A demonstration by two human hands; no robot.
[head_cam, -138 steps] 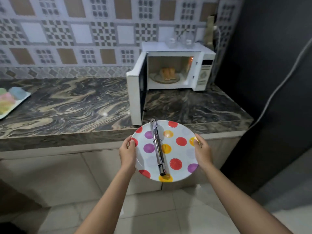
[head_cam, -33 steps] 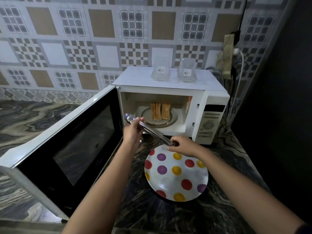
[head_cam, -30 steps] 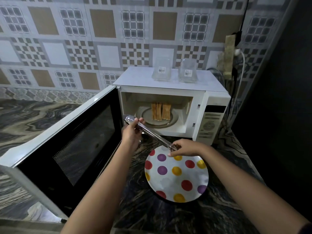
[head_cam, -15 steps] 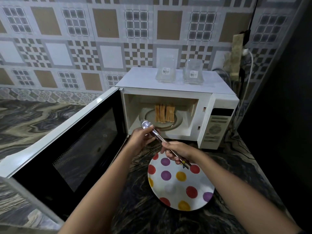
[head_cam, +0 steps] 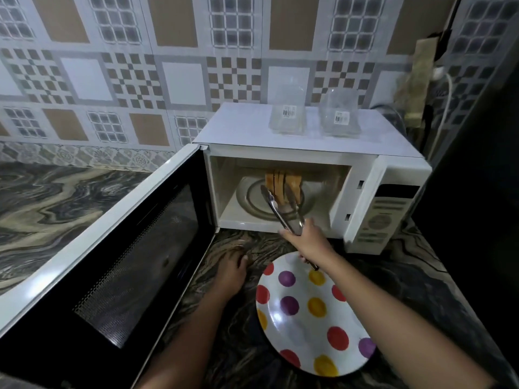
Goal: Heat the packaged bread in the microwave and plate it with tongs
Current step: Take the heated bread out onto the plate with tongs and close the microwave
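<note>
A dark stone countertop [head_cam: 56, 209] with swirling cream and brown veins carries everything here. A white microwave [head_cam: 390, 211] stands on it, and the door [head_cam: 112, 248] is swung wide open to the left, above the stone. Just in front of the microwave, a white plate [head_cam: 306, 329] with red, yellow and purple dots lies flat on the stone. The left hand [head_cam: 231, 272] rests palm down in front of the microwave's opening, between the door and the plate.

Dim, soft-focus view — dark right side, wide-angle bowed edges.
</note>
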